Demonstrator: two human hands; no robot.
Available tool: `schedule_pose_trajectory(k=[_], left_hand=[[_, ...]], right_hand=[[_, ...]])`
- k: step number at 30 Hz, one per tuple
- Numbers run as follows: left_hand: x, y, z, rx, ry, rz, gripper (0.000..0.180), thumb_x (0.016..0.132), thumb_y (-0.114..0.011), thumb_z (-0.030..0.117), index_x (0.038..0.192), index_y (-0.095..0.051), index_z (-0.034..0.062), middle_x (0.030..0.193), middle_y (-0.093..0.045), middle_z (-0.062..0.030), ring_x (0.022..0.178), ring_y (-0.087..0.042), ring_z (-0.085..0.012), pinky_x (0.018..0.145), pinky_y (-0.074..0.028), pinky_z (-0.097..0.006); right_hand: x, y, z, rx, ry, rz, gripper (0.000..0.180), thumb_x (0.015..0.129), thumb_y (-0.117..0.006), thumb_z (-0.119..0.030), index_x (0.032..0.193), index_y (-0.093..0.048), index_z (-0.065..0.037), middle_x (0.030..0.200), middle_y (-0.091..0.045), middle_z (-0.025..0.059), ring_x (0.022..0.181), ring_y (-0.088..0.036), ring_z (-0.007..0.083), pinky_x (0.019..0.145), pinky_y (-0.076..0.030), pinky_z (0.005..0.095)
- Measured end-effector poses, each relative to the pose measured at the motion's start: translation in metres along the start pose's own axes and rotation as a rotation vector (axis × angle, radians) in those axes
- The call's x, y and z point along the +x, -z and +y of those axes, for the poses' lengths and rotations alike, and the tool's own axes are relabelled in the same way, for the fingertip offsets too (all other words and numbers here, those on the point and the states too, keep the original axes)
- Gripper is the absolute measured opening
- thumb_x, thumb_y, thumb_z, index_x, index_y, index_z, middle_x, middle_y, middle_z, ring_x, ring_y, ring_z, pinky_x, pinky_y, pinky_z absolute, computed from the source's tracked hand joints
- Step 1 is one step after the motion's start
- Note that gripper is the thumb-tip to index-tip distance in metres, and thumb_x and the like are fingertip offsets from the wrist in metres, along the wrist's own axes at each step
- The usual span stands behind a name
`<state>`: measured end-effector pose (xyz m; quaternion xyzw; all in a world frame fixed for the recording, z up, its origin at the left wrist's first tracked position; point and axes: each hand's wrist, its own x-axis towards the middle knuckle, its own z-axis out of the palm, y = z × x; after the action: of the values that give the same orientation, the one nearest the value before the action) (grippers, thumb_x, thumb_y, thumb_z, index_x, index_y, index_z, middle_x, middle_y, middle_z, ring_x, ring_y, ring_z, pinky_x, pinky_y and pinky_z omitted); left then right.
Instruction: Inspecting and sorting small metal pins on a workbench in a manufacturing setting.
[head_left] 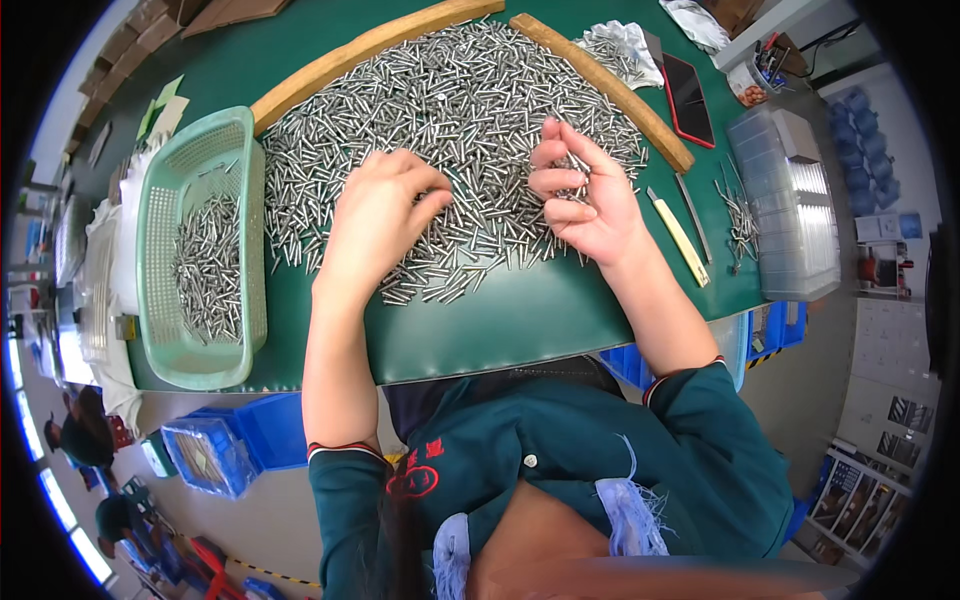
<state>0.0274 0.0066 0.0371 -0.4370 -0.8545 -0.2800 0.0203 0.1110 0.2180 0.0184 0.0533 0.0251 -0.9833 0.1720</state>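
A large heap of small metal pins covers the green table, fenced by two curved wooden strips. My left hand lies palm down on the pins, its fingers bent over them. My right hand is raised palm up at the heap's right side and holds several pins between thumb and fingers. A light green plastic basket at the left has more pins in it.
A yellow-handled knife and tweezers lie right of my right hand, beside a small bunch of pins and a clear lidded box. A phone is behind. Blue bins stand below the table.
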Motion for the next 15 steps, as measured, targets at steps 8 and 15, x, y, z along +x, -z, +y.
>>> schedule_pose_trajectory(k=[8,15], left_hand=[[-0.003,-0.018,0.008,0.017,-0.073,-0.154,0.008,0.071,-0.064,0.014,0.074,-0.059,0.0086,0.080,-0.053,-0.0044,0.083,-0.049,-0.0224,0.074,-0.038,-0.035],[-0.003,-0.016,0.010,0.056,-0.078,-0.174,0.007,0.073,-0.061,0.012,0.073,-0.057,0.0059,0.080,-0.052,-0.0066,0.083,-0.048,-0.0237,0.074,-0.039,-0.035]], right_hand=[[-0.001,-0.005,0.002,-0.143,0.087,0.069,0.023,0.090,-0.047,-0.029,0.102,-0.053,-0.010,0.079,-0.050,-0.0031,0.061,-0.042,0.0036,0.036,-0.027,0.0138],[0.001,-0.001,0.000,-0.168,0.121,0.096,0.025,0.089,-0.049,-0.033,0.093,-0.054,-0.009,0.066,-0.039,-0.0049,0.051,-0.035,0.0012,0.033,-0.022,0.0127]])
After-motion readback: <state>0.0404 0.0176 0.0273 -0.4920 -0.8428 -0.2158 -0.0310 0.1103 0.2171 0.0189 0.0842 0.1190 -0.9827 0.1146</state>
